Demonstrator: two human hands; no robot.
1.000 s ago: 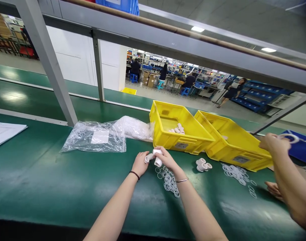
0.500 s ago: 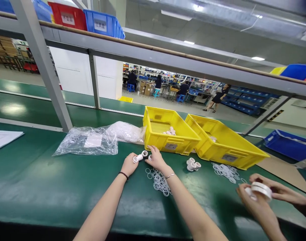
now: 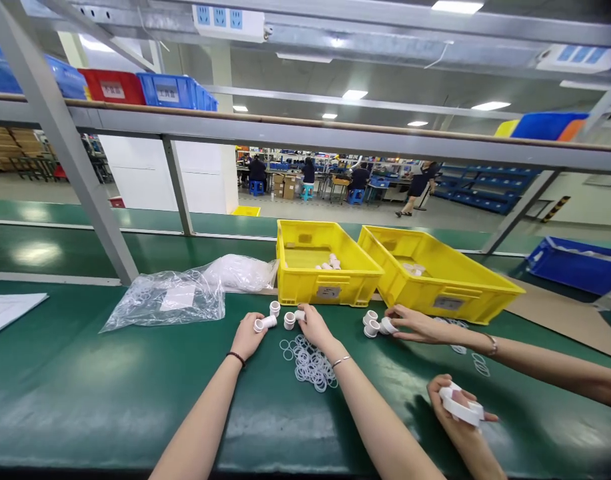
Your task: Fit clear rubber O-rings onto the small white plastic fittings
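My left hand (image 3: pixel 248 337) is closed around a white plastic pipe fitting (image 3: pixel 265 323) lying on its side, its open end facing me. Just behind it a second fitting (image 3: pixel 275 308) stands upright. Between my hands another upright fitting (image 3: pixel 289 321) rests on the green tabletop. My right hand (image 3: pixel 315 327) pinches a white fitting (image 3: pixel 300 315) at its fingertips, close to the front of a yellow bin. Below my right wrist spreads a pile of thin translucent rings (image 3: pixel 311 364).
Two yellow bins (image 3: pixel 330 293) with fittings stand behind my hands. A clear plastic bag (image 3: pixel 170 303) lies left. At right, a co-worker's hand (image 3: pixel 415 325) touches a fitting in a small group (image 3: pixel 370 323); the other hand (image 3: pixel 448 400) holds a white ring-shaped part (image 3: pixel 463 410).
My view has tilted and levelled. More separate fittings now stand between my hands. The co-worker's one hand has reached left to the small group of fittings; the other keeps the white part.
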